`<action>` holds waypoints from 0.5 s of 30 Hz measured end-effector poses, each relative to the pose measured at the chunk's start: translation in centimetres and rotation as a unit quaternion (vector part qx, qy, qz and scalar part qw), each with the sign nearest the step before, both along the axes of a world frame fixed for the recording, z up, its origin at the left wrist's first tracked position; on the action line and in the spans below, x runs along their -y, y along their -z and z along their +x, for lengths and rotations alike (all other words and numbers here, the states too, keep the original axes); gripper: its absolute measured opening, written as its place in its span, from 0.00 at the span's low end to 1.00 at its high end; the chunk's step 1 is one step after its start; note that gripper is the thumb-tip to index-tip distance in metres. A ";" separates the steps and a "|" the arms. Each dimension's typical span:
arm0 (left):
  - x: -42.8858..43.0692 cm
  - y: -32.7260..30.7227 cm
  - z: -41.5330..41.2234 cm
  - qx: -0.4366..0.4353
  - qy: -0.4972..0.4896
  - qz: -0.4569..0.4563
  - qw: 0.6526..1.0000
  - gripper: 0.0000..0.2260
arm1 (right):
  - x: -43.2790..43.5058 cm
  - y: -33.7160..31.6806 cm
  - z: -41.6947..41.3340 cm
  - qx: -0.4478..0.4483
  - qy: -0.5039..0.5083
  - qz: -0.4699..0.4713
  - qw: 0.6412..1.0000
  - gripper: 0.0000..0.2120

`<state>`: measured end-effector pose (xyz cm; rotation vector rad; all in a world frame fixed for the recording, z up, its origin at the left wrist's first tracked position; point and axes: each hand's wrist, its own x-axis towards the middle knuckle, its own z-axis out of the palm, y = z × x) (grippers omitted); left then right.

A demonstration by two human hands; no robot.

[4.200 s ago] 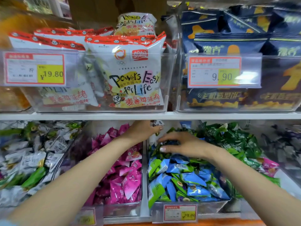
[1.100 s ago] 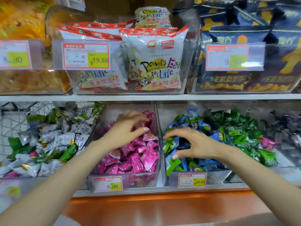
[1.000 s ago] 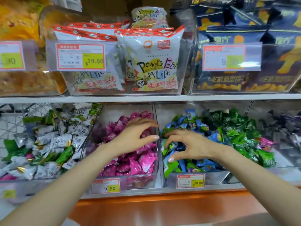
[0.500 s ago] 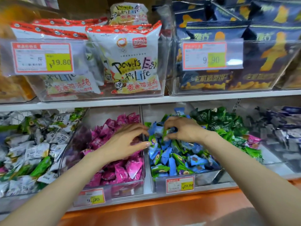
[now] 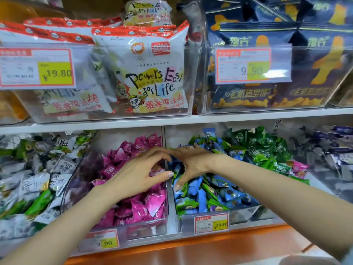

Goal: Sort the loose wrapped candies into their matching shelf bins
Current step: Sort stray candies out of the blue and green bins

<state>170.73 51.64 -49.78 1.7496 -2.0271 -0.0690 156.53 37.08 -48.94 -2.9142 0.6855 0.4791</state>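
Pink wrapped candies [image 5: 145, 205] fill a clear bin [image 5: 76, 180] on the lower shelf. To its right, a bin holds mixed blue and green candies [image 5: 210, 192]. My left hand [image 5: 141, 173] hovers over the pink candies with its fingers loosely curved and nothing seen in its grasp. My right hand [image 5: 193, 161] lies palm down on the blue and green candies, thumb pointing down. The fingertips of both hands meet above the divider between the two bins, and the right fingertips are partly hidden. A stray pink candy [image 5: 298, 167] lies at the edge of the dark green candies [image 5: 263, 150].
White and green candies [image 5: 38, 178] fill the far-left bin, and purple ones [image 5: 328, 146] the far-right bin. The upper shelf [image 5: 172, 119] hangs close above, carrying white snack bags [image 5: 149, 73] and dark blue bags [image 5: 267, 54]. Price tags [image 5: 211, 223] front the bins.
My right hand has dropped from the back of the blue-green bin and spread flat towards the divider. My left hand has stayed over the pink candies. The view has shifted slightly.
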 end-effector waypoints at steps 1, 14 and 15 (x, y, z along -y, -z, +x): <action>0.0 -0.1 0.0 0.015 -0.001 -0.002 1.000 0.27 | 0.5 -0.1 0.1 -0.012 0.002 -0.009 1.000 0.54; -0.1 0.4 0.1 0.070 -0.011 -0.052 0.996 0.22 | 5.7 -0.2 -0.7 0.046 -0.006 -0.031 0.998 0.34; -0.1 0.4 0.1 0.072 -0.012 -0.053 0.996 0.22 | 5.8 -0.2 -0.7 0.056 -0.001 -0.028 0.998 0.35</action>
